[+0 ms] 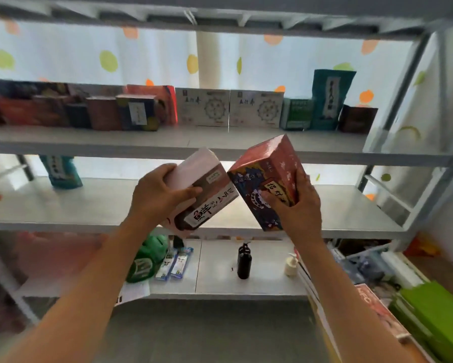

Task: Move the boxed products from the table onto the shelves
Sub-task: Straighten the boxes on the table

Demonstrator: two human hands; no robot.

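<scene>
Left hand [162, 197] is wrapped round a pink-and-brown box [201, 192], fingers curled over its near face and thumb on the far side, while the right hand [296, 205] clamps a red-and-blue patterned box [267, 179] from the right, fingers across its label. Both boxes are held in the air in front of the upper shelf [167, 142], just below its front edge, and they tilt towards each other so their top corners nearly meet; whether they touch is hard to tell. Each box has its long axis leaning up and away, pointing roughly at the shelf board rather than lying level with it. On that shelf a row of boxes stands along the back, with two white boxes [229, 107] right behind the held pair and bare board in front of them. The right hand's box stands slightly higher and nearer the shelf edge, so it looks the likelier one to go in first; it would need to rise a little and be set upright. A teal pouch [61, 170] stands below the upper shelf, well to the left.
</scene>
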